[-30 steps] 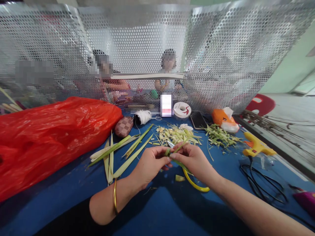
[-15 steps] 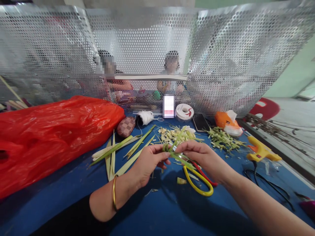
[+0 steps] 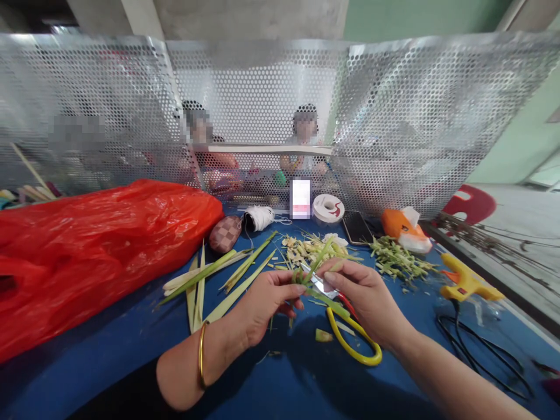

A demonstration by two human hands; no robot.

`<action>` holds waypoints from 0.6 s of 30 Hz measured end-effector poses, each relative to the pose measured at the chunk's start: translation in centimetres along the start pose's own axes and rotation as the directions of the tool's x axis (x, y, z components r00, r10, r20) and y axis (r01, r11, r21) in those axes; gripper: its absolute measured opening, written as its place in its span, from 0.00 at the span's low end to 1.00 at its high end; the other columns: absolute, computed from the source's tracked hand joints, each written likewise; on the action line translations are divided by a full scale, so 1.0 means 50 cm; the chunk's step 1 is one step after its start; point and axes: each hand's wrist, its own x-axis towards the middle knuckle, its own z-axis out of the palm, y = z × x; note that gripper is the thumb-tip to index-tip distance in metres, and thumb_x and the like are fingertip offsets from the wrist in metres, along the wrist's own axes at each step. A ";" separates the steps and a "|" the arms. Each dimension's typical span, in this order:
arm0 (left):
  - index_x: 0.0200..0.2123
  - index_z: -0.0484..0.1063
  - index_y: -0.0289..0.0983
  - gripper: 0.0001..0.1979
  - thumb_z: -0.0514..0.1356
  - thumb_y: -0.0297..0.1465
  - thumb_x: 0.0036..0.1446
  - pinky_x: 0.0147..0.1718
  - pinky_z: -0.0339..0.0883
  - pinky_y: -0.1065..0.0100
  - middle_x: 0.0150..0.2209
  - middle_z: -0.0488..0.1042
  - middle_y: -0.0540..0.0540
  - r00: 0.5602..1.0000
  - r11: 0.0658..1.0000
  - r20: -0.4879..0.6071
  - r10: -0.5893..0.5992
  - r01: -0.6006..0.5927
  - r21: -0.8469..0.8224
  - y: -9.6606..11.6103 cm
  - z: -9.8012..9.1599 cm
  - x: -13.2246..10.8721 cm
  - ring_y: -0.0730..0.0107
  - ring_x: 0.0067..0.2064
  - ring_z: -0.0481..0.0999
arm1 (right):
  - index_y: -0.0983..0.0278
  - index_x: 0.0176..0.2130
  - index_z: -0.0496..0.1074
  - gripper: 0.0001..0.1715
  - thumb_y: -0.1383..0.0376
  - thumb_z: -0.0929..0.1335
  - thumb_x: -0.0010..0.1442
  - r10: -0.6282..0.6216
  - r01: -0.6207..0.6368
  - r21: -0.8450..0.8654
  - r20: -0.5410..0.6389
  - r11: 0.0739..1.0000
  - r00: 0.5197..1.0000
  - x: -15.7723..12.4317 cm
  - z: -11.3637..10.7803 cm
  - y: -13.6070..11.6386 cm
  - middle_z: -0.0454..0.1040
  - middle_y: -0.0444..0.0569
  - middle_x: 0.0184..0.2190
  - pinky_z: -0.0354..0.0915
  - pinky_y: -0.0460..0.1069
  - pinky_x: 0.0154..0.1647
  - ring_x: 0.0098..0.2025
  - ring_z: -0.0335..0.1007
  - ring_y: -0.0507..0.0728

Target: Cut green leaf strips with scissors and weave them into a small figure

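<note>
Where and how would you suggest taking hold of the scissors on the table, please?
I'd take the scissors by the yellow loop, probably from the wearer's near side: its wide opening lies nearest the wearer, while the blades point away and the right hand partly hides the red handle.

A white ribbon roll (image 3: 321, 209) sits on a blue table (image 3: 271, 385), a thread spool (image 3: 261, 219), checkered pouch (image 3: 225, 234) and red plastic bag (image 3: 109, 251) to its left, a phone (image 3: 357, 227), orange tissue pack (image 3: 400, 224) and yellow glue gun (image 3: 464, 284) to its right. Behind it, two people (image 3: 305, 123) show through a perforated screen (image 3: 262, 76).
</note>
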 end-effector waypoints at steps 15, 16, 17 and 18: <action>0.37 0.66 0.35 0.13 0.64 0.25 0.46 0.18 0.60 0.74 0.20 0.70 0.55 0.984 0.996 -0.174 0.041 -0.025 0.089 -0.001 0.017 -0.001 0.76 0.20 0.70 | 0.63 0.21 0.66 0.16 0.58 0.68 0.55 0.029 -0.031 -0.208 -0.016 0.978 0.999 -0.017 0.019 -0.007 0.64 0.43 0.23 0.55 0.48 0.31 0.29 0.58 0.53; 0.36 0.65 0.36 0.13 0.64 0.25 0.47 0.17 0.60 0.75 0.20 0.70 0.56 0.984 0.995 -0.174 0.041 -0.025 0.094 -0.002 0.017 -0.001 0.76 0.20 0.70 | 0.63 0.20 0.66 0.15 0.59 0.67 0.54 0.029 -0.031 -0.220 -0.011 0.975 1.000 -0.017 0.019 -0.007 0.64 0.44 0.23 0.55 0.49 0.32 0.29 0.59 0.53; 0.35 0.65 0.36 0.12 0.63 0.24 0.47 0.17 0.60 0.75 0.19 0.70 0.56 0.984 0.995 -0.171 0.041 -0.024 0.100 -0.002 0.018 -0.001 0.76 0.20 0.70 | 0.63 0.20 0.65 0.14 0.61 0.67 0.53 0.030 -0.031 -0.237 -0.005 0.971 1.000 -0.017 0.018 -0.007 0.65 0.44 0.24 0.55 0.49 0.32 0.30 0.59 0.54; 0.35 0.64 0.36 0.12 0.63 0.24 0.48 0.17 0.60 0.76 0.19 0.70 0.56 0.985 0.994 -0.168 0.040 -0.023 0.105 -0.003 0.019 -0.001 0.76 0.20 0.70 | 0.63 0.19 0.64 0.14 0.62 0.67 0.52 0.033 -0.030 -0.258 0.005 0.966 0.999 -0.017 0.018 -0.006 0.65 0.44 0.24 0.55 0.49 0.33 0.30 0.60 0.54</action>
